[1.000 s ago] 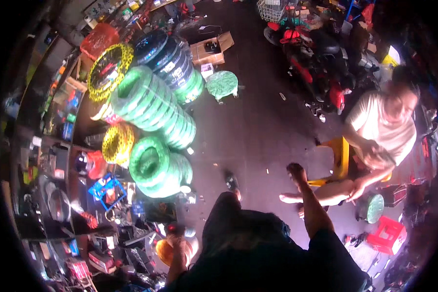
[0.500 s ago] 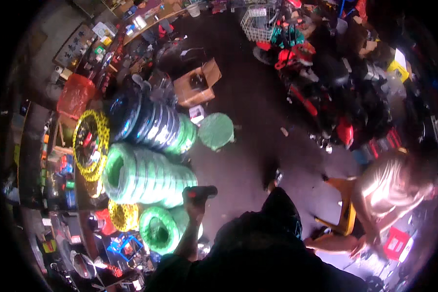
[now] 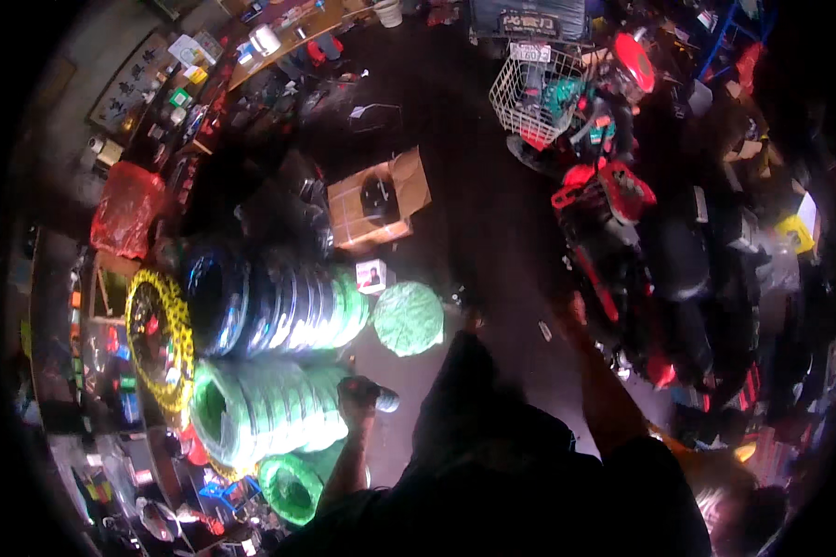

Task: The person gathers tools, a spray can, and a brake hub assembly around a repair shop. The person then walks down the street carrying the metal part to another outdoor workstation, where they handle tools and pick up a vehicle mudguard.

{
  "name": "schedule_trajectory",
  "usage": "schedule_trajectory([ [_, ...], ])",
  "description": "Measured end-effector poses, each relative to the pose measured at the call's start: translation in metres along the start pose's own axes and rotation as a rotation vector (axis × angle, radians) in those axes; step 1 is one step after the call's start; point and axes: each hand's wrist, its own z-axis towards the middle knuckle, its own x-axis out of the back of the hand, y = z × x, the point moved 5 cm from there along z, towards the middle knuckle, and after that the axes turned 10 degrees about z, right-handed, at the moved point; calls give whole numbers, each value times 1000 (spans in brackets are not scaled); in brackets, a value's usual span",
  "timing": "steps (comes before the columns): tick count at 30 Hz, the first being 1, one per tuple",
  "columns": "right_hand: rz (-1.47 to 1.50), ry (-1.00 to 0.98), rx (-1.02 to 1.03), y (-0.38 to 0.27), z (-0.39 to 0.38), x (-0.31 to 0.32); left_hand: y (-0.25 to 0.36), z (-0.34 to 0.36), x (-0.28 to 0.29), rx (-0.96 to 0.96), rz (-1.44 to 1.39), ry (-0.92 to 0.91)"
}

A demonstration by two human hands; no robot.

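My left hand grips a dark cylindrical object with a lighter end, in front of stacked green-wrapped tyres. My right hand hangs dim and blurred beside a red-and-black scooter, its fingers unclear. Just beyond my legs are a round green-topped stool and a small white box. Dark wrapped tyres and a yellow-patterned wheel lie at the left.
An open cardboard box sits on the dark floor ahead. A red bag and cluttered shelving line the left. A wire basket is on the scooter. A seated co-worker shows at the lower right.
The view has moved forward, bringing the box and basket nearer and the co-worker to the lower edge. My left hand with its object has risen forward beside the tyres.
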Motion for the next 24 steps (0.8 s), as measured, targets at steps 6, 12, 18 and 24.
schedule_trajectory([
  [6, -289, -323, 211, -112, 131, -154, 38, 176, -95, -11, -950, -357],
  [12, -591, -577, 319, -157, 251, -204, 186, 335, -201, 304, -960, -683],
  [18, -651, -366, 523, -255, 358, -172, 287, 444, -300, 2, -942, -757],
  [24, -185, -114, 440, -311, 462, -154, 381, 540, -361, -110, -703, -729],
])
